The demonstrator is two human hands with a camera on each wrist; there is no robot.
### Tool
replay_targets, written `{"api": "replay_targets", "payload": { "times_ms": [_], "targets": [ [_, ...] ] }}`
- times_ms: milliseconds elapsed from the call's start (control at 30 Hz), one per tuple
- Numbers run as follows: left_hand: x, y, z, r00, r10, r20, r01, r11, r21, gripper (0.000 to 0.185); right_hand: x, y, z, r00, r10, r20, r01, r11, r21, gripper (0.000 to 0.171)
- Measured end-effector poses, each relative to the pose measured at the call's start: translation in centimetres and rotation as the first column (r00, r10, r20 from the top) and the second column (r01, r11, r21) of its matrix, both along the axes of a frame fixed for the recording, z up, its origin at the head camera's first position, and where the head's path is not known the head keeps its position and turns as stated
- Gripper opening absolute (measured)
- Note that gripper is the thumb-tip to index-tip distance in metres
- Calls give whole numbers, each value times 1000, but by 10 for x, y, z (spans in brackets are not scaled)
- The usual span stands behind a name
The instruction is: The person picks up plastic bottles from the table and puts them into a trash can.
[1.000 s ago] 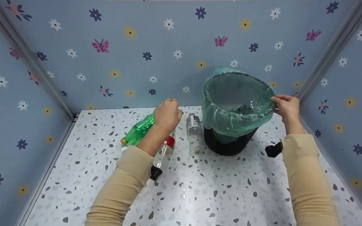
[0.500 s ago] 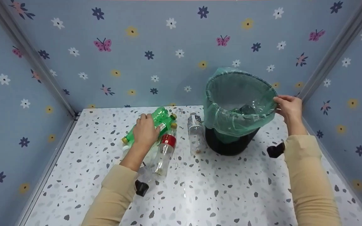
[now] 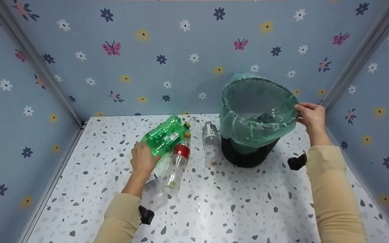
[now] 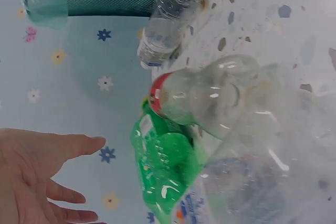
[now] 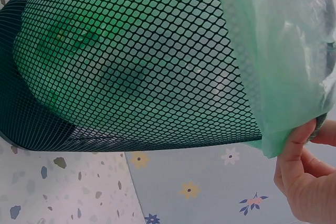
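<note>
My left hand [image 3: 144, 158] hovers by the near left end of the green plastic bottles [image 3: 165, 133]. In the left wrist view its thumb and fingers are spread, with nothing between them. Beside the green bottles lies a clear bottle with a red label [image 3: 181, 151]; another clear bottle [image 3: 152, 180] is partly hidden behind the left hand and wrist. My right hand [image 3: 312, 117] pinches the rim of a black mesh trash bin [image 3: 243, 157] through its green bag liner [image 3: 258, 135]. A green bottle and a dark rounded item show inside the bin.
A clear bottle with a white label [image 3: 211, 141] lies just left of the bin. The speckled white tabletop [image 3: 235, 209] meets a flower-patterned blue wall [image 3: 181, 77] at the back, with side walls left and right.
My left hand has moved left and nearer the body, passing over the bottles and uncovering the green ones and the red label. The right hand keeps its grip on the bin rim.
</note>
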State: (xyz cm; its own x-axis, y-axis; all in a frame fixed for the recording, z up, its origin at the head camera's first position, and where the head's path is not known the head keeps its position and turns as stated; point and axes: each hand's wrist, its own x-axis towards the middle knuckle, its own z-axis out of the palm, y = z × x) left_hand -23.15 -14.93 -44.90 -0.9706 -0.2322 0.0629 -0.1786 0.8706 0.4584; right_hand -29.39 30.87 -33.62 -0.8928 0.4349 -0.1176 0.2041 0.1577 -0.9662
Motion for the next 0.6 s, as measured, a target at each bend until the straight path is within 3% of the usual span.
{"api": "replay_targets", "payload": {
  "times_ms": [300,600],
  "targets": [
    [7,-15,-26,989,84,118,-92,994,64,97,-1,-1,-1,997,-16,-73,10,997,-80,20],
    [14,-26,-46,974,112,198,-128,990,68,104,1,0,1,997,-18,-72,10,994,-109,9]
  ]
}}
